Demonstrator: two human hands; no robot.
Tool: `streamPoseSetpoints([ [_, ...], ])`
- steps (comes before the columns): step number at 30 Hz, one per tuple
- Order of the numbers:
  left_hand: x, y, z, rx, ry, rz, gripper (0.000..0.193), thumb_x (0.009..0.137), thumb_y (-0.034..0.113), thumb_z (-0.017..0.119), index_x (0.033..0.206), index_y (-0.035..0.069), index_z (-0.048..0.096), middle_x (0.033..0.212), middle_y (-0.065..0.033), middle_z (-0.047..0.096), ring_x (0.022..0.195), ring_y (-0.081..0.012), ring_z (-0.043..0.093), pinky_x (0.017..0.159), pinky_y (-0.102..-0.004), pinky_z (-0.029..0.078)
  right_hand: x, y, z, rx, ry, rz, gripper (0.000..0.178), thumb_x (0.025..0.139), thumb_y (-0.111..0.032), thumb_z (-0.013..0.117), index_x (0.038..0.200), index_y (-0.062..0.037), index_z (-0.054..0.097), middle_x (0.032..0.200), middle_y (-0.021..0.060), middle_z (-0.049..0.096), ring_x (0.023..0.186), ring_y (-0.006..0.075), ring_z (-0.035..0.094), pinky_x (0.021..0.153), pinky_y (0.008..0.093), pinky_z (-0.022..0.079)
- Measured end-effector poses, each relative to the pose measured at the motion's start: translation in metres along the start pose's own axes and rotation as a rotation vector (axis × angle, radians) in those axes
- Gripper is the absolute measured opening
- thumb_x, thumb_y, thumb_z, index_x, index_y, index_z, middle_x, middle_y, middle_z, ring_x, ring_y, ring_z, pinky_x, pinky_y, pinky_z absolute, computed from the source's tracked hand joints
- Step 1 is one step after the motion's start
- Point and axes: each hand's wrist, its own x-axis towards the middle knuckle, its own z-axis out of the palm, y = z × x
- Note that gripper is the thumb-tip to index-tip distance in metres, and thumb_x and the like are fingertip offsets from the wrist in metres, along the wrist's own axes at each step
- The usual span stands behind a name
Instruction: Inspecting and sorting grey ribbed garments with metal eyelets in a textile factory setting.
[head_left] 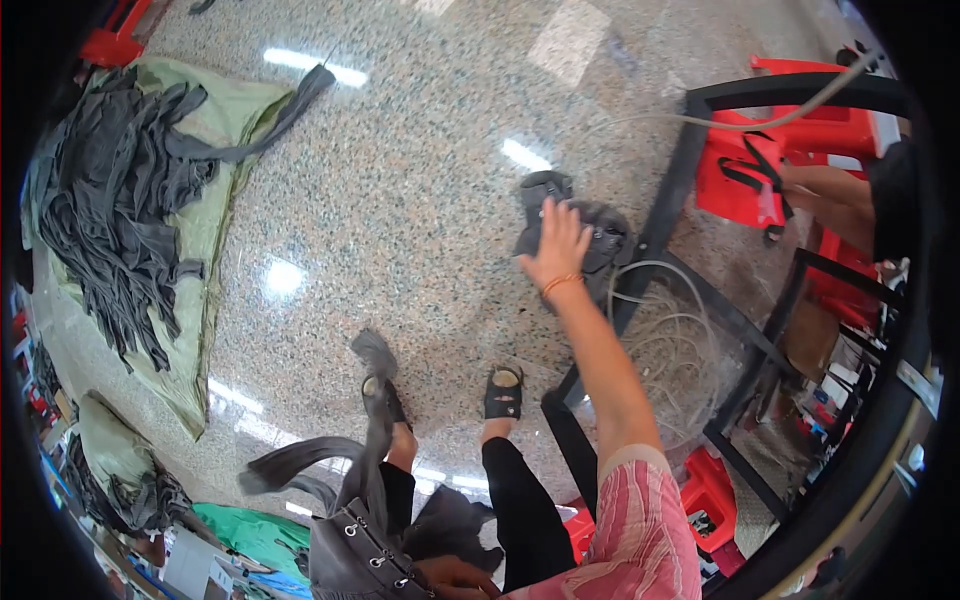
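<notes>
My right hand [557, 245] is stretched well out over the speckled floor [400, 200], palm down, fingers spread apart and clamped on nothing. Under and just past it lies a crumpled dark grey garment [607, 243] with small metal fittings. I can't tell whether my palm presses on it or hangs a little above.

The bundle shows on two sides of my hand: one lobe beyond my fingertips, the bigger lobe to their right. Its long axis slants from the far left end down to the near right end, which sits just beside the long bar of the black metal frame [667, 190]. My right hand is by far the nearer one.

My left hand [457, 576] is low by my lap, next to a grey piece with a row of eyelets [355, 555]; it's too covered to tell whether its fingers grip. Well apart to the left, a heap of dark grey cloth [120, 200] covers the left part of a pale green sheet [190, 345], whose right edge faces me.
</notes>
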Motion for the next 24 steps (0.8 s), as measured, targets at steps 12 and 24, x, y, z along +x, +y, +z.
streamPoseSetpoints([
  [12, -0.044, 0.037, 0.076, -0.405, 0.295, 0.238, 0.049, 0.097, 0.035, 0.047, 0.119, -0.008, 0.056, 0.065, -0.0078, 0.061, 0.059, -0.0122, 0.057, 0.057, -0.0245, 0.045, -0.081, -0.004, -0.101, 0.605, 0.147, -0.192, 0.049, 0.063, -0.007, 0.074, 0.109, -0.0045, 0.058, 0.107, 0.0164, 0.06, 0.103, 0.0339, 0.057, 0.092, 0.0399, 0.045],
  [24, -0.214, 0.088, 0.305, -0.221, 0.656, 0.835, 0.076, 0.098, 0.055, 0.026, 0.117, -0.015, 0.05, 0.056, -0.0078, 0.054, 0.061, -0.0198, 0.058, 0.069, -0.0315, 0.049, -0.232, -0.219, -0.453, 1.137, 0.066, -0.567, 0.026, 0.076, 0.0, 0.06, 0.1, -0.0003, 0.052, 0.092, 0.0062, 0.05, 0.087, 0.0166, 0.048, 0.082, 0.0278, 0.04],
])
